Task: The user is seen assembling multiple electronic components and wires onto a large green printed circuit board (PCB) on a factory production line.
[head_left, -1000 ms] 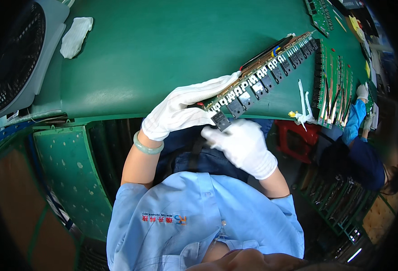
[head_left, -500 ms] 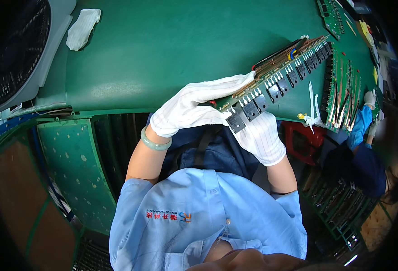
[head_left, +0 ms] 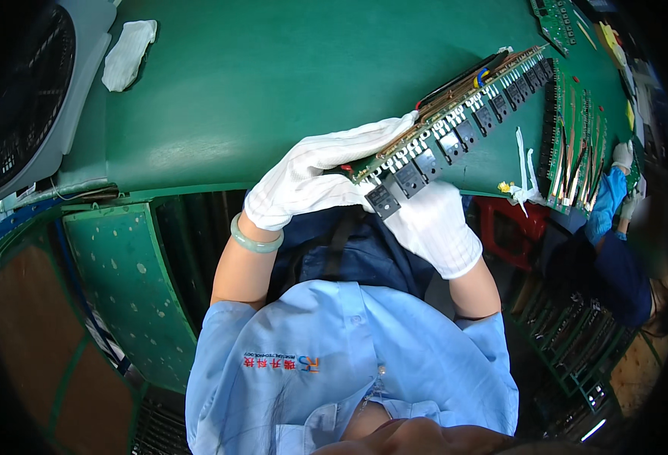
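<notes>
A long green circuit board [head_left: 440, 130] is held tilted above the table's near edge, its far end pointing up and right. Black flat components [head_left: 410, 180] on white-sleeved legs line its near side. My left hand [head_left: 307, 171], in a white striped glove, grips the board's left end, thumb and fingers on either side. My right hand [head_left: 436, 227], gloved too, holds the near side from below; its fingers are mostly hidden behind the black components. Dark and coloured wires [head_left: 482, 78] lie along the board's far side.
More circuit boards [head_left: 577, 144] lie on the green table [head_left: 235, 91] at right, beside white ties [head_left: 527, 178]. A white glove [head_left: 129, 54] lies far left near a grey fan [head_left: 27, 98]. A co-worker's sleeved arm [head_left: 607, 205] reaches in at right. A red stool [head_left: 512, 231] stands below.
The board and both hands have shifted slightly left. The board has turned a little, so its component faces show at a different angle. Both hands keep their places on it.
</notes>
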Motion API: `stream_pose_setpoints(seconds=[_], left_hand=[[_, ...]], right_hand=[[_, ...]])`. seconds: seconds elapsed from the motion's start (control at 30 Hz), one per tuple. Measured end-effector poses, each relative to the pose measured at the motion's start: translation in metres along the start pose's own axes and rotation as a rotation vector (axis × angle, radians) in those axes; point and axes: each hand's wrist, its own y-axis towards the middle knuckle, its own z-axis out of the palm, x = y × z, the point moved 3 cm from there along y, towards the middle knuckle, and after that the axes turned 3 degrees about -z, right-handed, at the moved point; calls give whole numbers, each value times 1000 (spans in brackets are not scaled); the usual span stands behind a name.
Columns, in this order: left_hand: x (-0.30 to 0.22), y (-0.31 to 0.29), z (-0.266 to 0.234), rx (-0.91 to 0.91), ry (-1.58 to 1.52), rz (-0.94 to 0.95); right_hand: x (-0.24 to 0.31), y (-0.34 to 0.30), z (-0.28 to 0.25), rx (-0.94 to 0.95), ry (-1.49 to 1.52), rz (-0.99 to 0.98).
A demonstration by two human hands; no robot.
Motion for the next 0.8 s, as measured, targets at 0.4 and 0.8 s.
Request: stream_pose_setpoints(seconds=[0.4,0.8], left_hand=[[-16,-9,3,-89,244,-149],[-11,-28,3,-288,56,-87]], right_hand=[[-7,-43,-14,-284,233,359],[2,-15,-5,-306,-125,347]])
